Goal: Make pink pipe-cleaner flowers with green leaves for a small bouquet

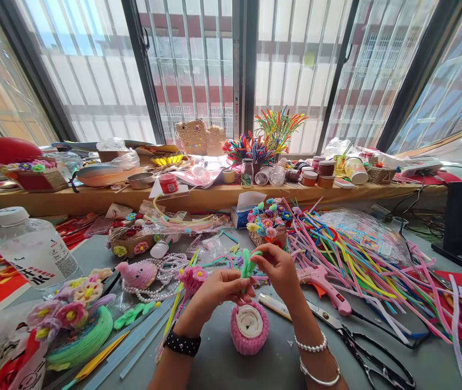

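My left hand [231,286] pinches the lower end of a green pipe cleaner piece [247,262], bent into upright loops. The fingertips of my right hand [276,266] close on its upper part, to the right. Just below both hands, a small pink fuzzy pot [249,329] stands on the grey table, with a white coiled filling inside its opening. A white box-cutter-like tool [274,306] lies partly behind my right wrist. Black-handled scissors [352,338] rest right of that wrist, and a pink glue gun [328,290] lies beyond them.
Many coloured pipe cleaners [348,254] spread across the right side. Pink flowers [192,277], pearl strings [174,271] and glue sticks [149,330] lie left. A large bottle [36,254] stands far left, near a green ring with flowers [84,341]. Jars and baskets line the windowsill [210,201].
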Demonstrator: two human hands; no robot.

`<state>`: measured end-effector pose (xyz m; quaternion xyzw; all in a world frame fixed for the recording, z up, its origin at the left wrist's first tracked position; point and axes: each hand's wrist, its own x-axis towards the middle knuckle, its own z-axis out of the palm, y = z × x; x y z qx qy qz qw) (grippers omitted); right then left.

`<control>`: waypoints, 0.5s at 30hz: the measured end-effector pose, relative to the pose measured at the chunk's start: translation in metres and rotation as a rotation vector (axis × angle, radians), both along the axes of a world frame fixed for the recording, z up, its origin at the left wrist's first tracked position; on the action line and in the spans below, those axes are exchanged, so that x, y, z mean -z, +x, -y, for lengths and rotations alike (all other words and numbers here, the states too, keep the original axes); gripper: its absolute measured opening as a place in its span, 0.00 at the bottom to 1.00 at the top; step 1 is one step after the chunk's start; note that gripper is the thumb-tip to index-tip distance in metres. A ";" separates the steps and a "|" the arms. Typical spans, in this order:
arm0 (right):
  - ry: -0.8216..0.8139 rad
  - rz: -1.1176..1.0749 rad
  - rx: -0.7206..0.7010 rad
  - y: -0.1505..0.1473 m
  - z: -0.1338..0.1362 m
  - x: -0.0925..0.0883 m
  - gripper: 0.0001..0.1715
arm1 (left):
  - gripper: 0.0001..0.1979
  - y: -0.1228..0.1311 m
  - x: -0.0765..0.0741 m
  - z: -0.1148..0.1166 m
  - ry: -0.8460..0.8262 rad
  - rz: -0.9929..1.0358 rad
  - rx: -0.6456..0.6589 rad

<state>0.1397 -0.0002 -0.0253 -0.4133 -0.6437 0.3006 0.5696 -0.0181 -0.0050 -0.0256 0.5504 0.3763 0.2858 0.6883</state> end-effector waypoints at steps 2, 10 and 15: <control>0.032 -0.037 0.025 0.000 0.001 0.002 0.09 | 0.14 0.002 -0.002 0.002 -0.038 -0.008 -0.005; 0.123 -0.027 0.118 -0.003 0.008 -0.001 0.11 | 0.13 0.006 -0.005 0.005 -0.094 0.009 -0.008; 0.108 -0.089 0.100 -0.004 0.008 0.000 0.12 | 0.12 0.006 -0.007 0.006 -0.073 0.013 0.020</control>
